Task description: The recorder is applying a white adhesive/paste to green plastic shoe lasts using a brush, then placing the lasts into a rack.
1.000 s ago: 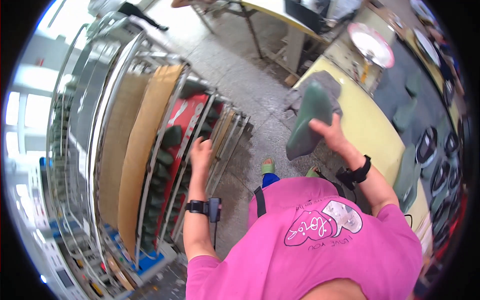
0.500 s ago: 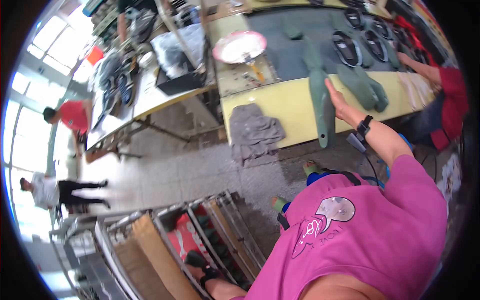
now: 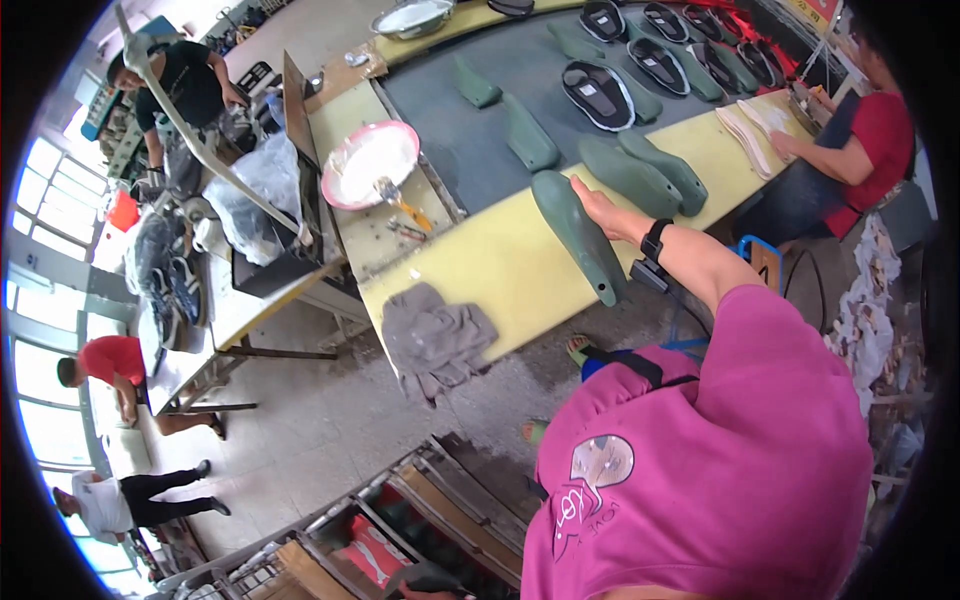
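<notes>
My right hand [image 3: 612, 215] grips a green shoe last [image 3: 572, 228] by its side, at the front edge of the yellow-edged worktable [image 3: 480, 290]. The last's holed end sticks out past the edge. Left of it lies another green last [image 3: 528, 135]; to its right rest a pair of green lasts [image 3: 630, 175]. Farther back, several dark shoe uppers [image 3: 598, 97] lie beside more lasts. At the lower edge, only a sliver of my left hand [image 3: 426, 595] shows, by the rack, against a dark rounded thing [image 3: 425, 576]; its fingers are mostly hidden.
A white basin with a pink rim [image 3: 372, 165] holds a brush; a grey cloth [image 3: 435, 335] hangs over the table corner. A metal rack [image 3: 440, 500] stands lower left. A co-worker in red [image 3: 870, 150] sits at the right; other people stand at the left.
My view has swung, so the table sits farther left and more of its far side shows. The last in my right hand now stands apart from the one behind it. My left hand has mostly left the picture.
</notes>
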Motion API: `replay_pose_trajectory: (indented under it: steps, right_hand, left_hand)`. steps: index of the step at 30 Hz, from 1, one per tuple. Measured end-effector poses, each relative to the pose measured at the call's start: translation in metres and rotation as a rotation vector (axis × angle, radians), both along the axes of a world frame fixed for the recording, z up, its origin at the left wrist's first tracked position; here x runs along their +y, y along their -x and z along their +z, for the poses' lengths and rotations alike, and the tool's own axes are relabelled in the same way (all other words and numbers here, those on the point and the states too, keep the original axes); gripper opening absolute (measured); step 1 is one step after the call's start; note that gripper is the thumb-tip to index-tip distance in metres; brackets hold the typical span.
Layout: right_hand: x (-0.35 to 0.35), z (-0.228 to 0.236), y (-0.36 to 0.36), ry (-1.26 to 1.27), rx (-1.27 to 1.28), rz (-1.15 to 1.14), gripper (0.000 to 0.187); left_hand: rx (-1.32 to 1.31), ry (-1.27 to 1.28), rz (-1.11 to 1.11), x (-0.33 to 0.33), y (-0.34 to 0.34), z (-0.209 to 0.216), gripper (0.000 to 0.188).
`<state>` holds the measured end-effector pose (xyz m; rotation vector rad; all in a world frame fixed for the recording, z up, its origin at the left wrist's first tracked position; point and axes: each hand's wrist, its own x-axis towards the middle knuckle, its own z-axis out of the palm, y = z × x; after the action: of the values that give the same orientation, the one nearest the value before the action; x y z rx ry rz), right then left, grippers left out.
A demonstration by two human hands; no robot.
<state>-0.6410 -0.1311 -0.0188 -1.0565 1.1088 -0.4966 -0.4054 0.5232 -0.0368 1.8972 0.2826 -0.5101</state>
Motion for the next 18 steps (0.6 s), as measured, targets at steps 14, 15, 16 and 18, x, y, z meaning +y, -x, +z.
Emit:
replay_pose_trajectory:
  steps: [14, 15, 16, 18]
  right_hand:
    - [-0.069, -0.02, 0.038, 1.155, 0.678, 0.274, 0.042]
    - [-0.069, -0.007, 0.038, 1.008, 0.551, 0.39, 0.043]
    - [-0.071, 0.002, 0.038, 0.862, 0.424, 0.502, 0.045]
    - [-0.05, 0.013, 0.048, 1.021, 0.323, 0.735, 0.046]
  left_hand:
    - [-0.046, 0.511, -0.156, -0.25, 0.088, 0.092, 0.051]
    - [-0.005, 0.444, -0.223, -0.27, 0.083, 0.091, 0.052]
    - [0.034, 0.381, -0.288, -0.292, 0.077, 0.087, 0.054]
    - [0.098, 0.309, -0.427, -0.351, 0.073, 0.083, 0.053]
